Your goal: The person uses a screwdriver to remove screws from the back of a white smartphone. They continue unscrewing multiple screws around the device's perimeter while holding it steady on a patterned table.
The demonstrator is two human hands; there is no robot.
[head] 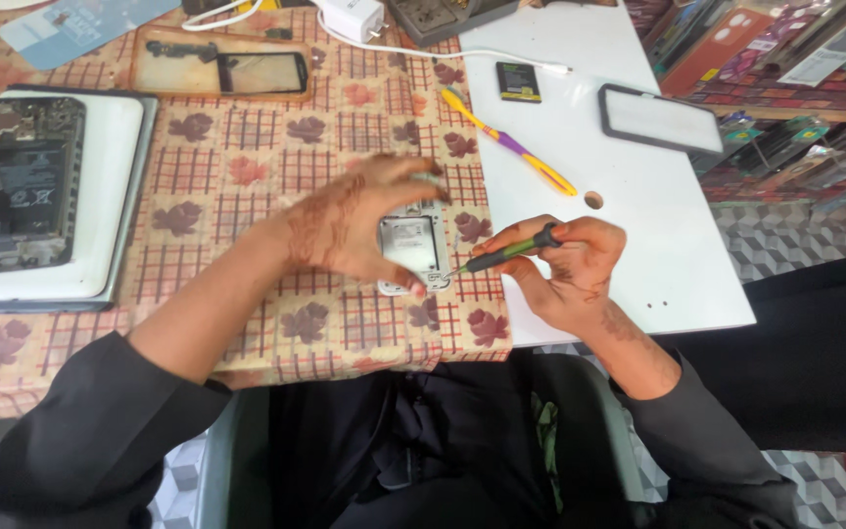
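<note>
Green and black was the screwdriver (506,252) that the right hand (565,269) held, its fingers closed tight around the handle, with the thin tip touching the lower corner of a small opened phone (410,245). This phone lay on the surface (247,157), which was covered with a checked cloth with leaf prints. The left hand (354,225) arched over the phone, its fingertips pressing on the top and bottom edges. Near them, on a white board (638,196), lay yellow and purple tweezers (511,147) and a small battery (518,81).
</note>
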